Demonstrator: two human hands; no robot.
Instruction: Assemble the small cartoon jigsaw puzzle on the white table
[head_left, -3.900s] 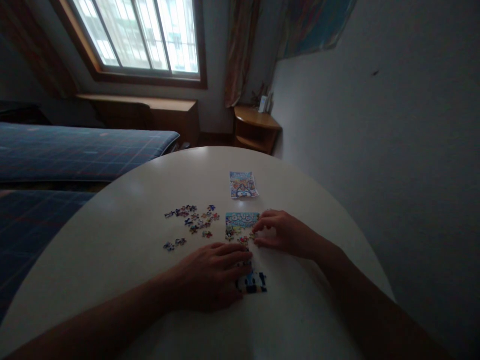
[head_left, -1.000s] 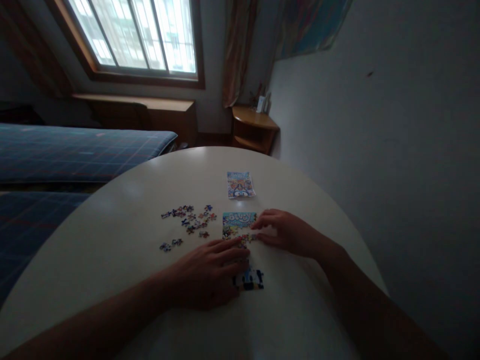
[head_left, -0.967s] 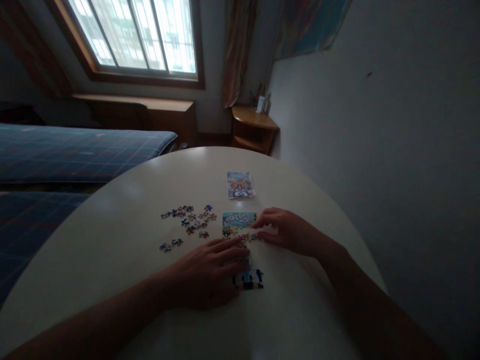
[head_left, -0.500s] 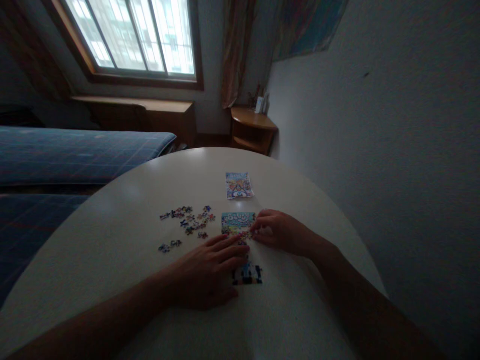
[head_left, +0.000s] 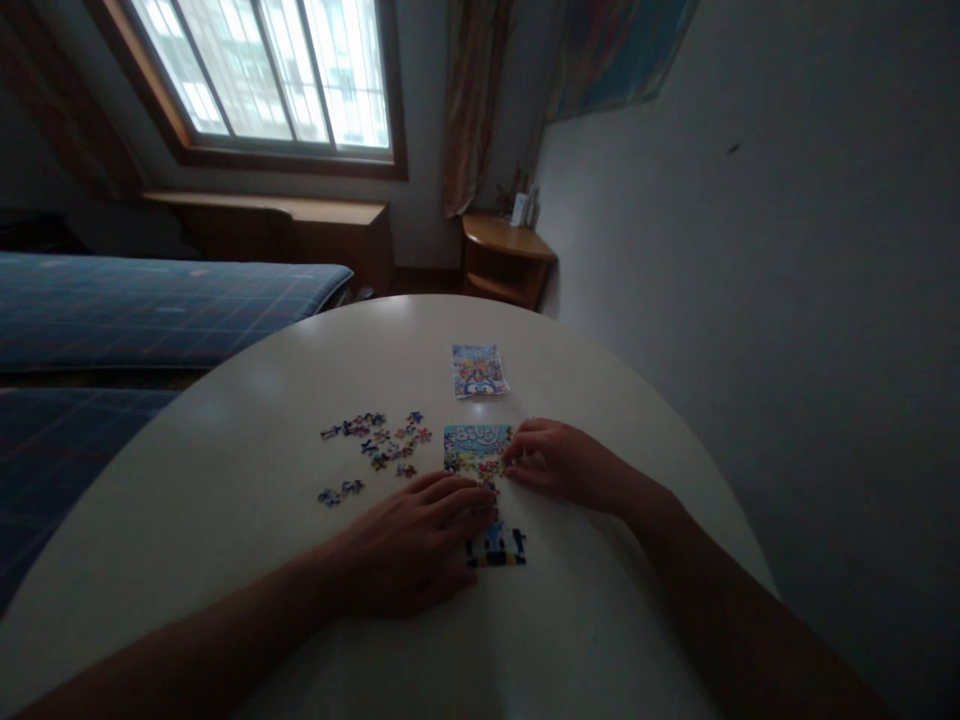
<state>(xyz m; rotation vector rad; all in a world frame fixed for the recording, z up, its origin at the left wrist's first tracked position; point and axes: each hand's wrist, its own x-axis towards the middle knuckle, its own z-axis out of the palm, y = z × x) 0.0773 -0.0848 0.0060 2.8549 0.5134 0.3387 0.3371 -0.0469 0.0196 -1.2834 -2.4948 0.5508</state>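
Note:
A partly joined jigsaw puzzle [head_left: 477, 440] lies on the white table, its upper rows showing light lettering on blue. My left hand [head_left: 420, 540] rests palm down across the puzzle's left side, fingers stretched out and covering its middle. Below those fingers the puzzle's dark bottom section [head_left: 496, 548] shows. At the right edge my right hand [head_left: 551, 458] has thumb and fingertips bent together on a puzzle piece, mostly hidden by the fingers. Loose puzzle pieces [head_left: 381, 436] are scattered to the left, with a few more pieces [head_left: 330, 496] nearer me.
Beyond the puzzle lies a printed picture sheet or packet [head_left: 480, 371]. The round white table [head_left: 600, 620] stands close to the wall on the right. A bed with a blue plaid mattress [head_left: 150, 310] is on the left, and a corner shelf [head_left: 510, 238] stands behind.
My left fingers have drawn back slightly and closer together, uncovering a bit more of the puzzle's middle. My right hand stays at the right edge with almost no movement.

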